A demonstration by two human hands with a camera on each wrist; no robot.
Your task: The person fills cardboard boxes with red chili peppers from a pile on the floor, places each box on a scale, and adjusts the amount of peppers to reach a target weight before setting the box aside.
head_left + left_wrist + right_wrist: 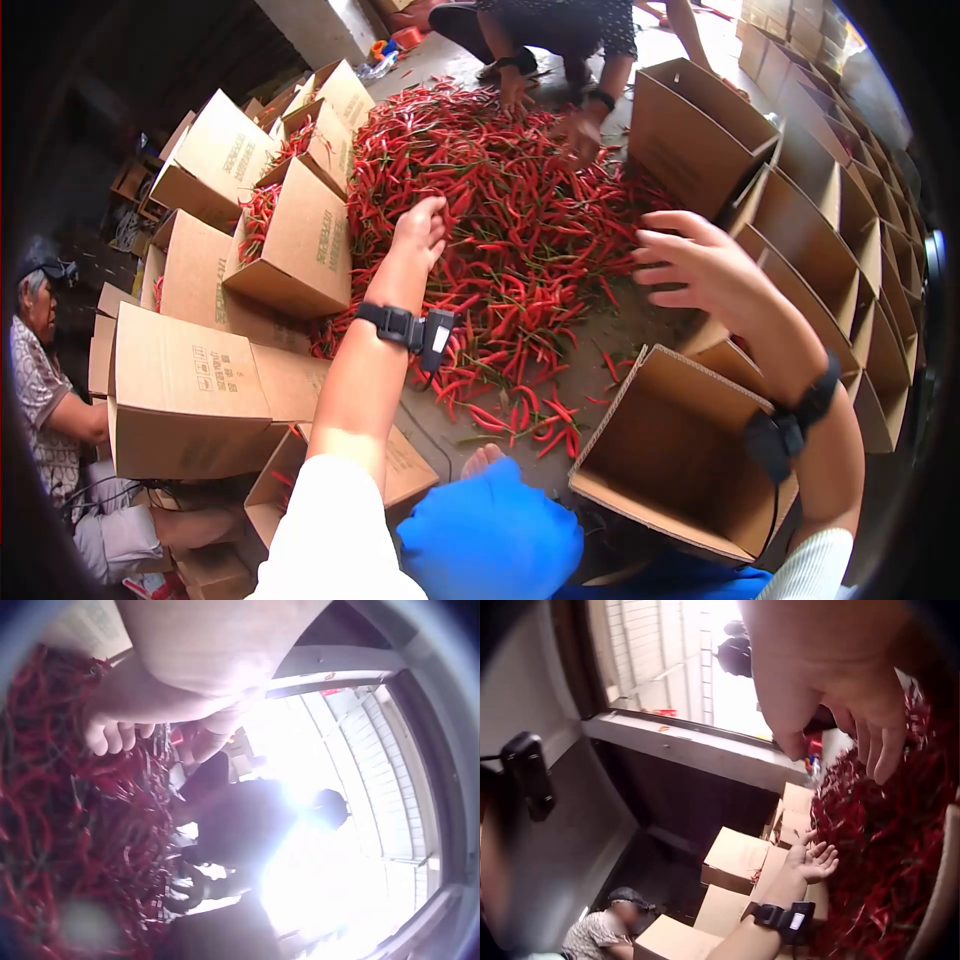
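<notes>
Red chillies with green stems (500,230) lie in a large pile on the floor. Over the pile's left part is my left hand (422,232), palm turned inward, its fingers loosely bent and holding nothing; the right wrist view shows this hand (814,862) with its fingers apart. My right hand (692,262) hovers at the pile's right edge, fingers spread, with nothing in it. Below my right forearm stands an open cardboard box (665,450) with a bare inside. The left wrist view has the left hand (150,705) beside the chillies (75,825).
Cardboard boxes (305,235), some holding chillies, line the left side. More open boxes (800,250) stand in rows at the right. Another person's hands (580,130) touch the pile's far edge. A seated person (45,390) is at the far left. Blue cloth (490,535) lies near me.
</notes>
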